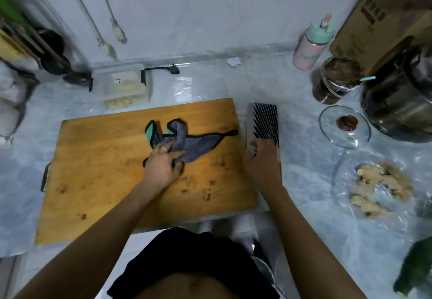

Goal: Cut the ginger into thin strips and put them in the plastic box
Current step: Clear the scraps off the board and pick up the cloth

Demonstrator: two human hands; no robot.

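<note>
Two hands are busy, neither of them on ginger. The left hand (163,163) bunches a grey cloth (187,142) in its curled fingers on the wooden cutting board (98,170), which looks like wiping; the board carries only a few dark specks. The right hand (263,158) rests at the near end of a cleaver (263,123) lying flat on the tabletop (304,182) just beside the board's right edge; whether its fingers are wrapped round the handle I cannot tell. Whole ginger (378,186) lies on clear plastic well to the right, untouched. The plastic box (120,83), beyond the board's far left corner, already holds pale strips. So this seems a clean-up pause between batches. Next would be setting the cloth aside, fetching a ginger piece onto the board and lifting the cleaver.
</note>
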